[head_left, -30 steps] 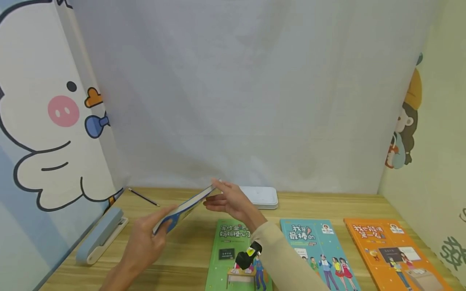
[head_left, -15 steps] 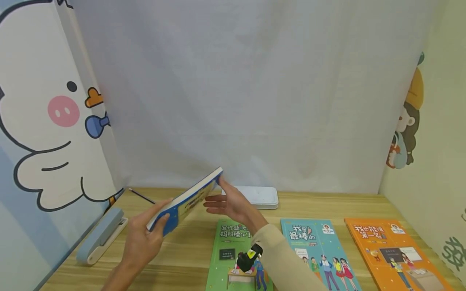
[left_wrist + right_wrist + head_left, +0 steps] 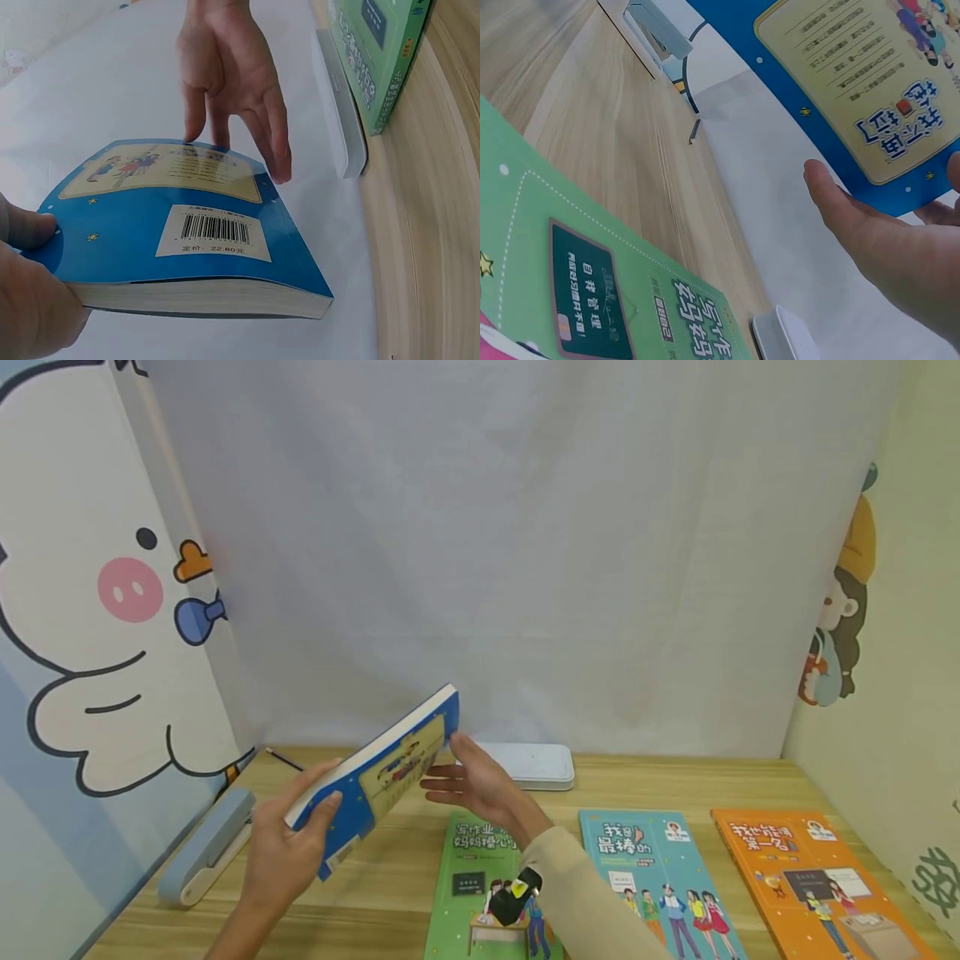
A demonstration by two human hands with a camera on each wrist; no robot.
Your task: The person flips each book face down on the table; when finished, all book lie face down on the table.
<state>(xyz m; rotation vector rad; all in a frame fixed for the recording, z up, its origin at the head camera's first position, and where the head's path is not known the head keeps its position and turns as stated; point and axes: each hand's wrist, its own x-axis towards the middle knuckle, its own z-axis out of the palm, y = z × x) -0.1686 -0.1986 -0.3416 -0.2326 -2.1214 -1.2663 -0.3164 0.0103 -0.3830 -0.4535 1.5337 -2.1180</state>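
Note:
In the head view my left hand grips the near end of a blue paperback book, thumb across its cover and fingers behind. The book is raised above the table, tilted, with its far end higher. In the left wrist view its back cover shows a barcode label. My right hand is at the book's far end, its fingers mostly straight and right at the edge. The right wrist view shows this end close up, with the thumb and fingers around the corner.
Green, teal and orange books lie in a row on the wooden table. Behind them is a white case. A blue-grey stapler and a pencil lie at left. A grey backdrop closes the rear.
The blue book has turned to show more of its back cover, and its far end has risen. My left hand has shifted slightly left; my right hand has eased off the book's top edge.

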